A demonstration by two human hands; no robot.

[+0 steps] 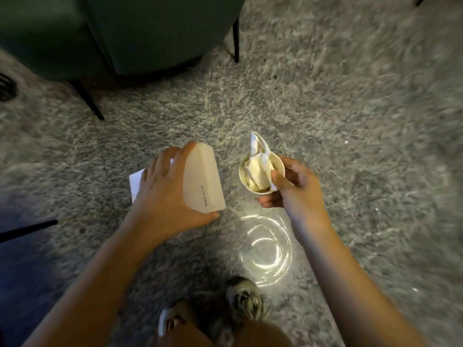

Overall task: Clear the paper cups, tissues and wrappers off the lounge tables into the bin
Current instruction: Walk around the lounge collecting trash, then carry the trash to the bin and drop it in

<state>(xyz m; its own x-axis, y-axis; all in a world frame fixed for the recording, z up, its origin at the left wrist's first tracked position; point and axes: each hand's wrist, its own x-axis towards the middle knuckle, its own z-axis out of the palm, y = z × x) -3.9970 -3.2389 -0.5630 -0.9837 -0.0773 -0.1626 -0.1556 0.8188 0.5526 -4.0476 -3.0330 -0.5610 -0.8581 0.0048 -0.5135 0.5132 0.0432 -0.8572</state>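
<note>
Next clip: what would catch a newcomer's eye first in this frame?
The two hands mid-frame, both full: the left hand grips a tan wedge-shaped carton with white paper behind it, the right hand holds a paper cup stuffed with crumpled tissue. Below the cup, bright rings of light lie on the grey shag carpet.

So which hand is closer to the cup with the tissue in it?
Right. The right hand holds the cup, thumb over its rim; the left hand is apart, off to the cup's left, gripping the brown box.
</note>
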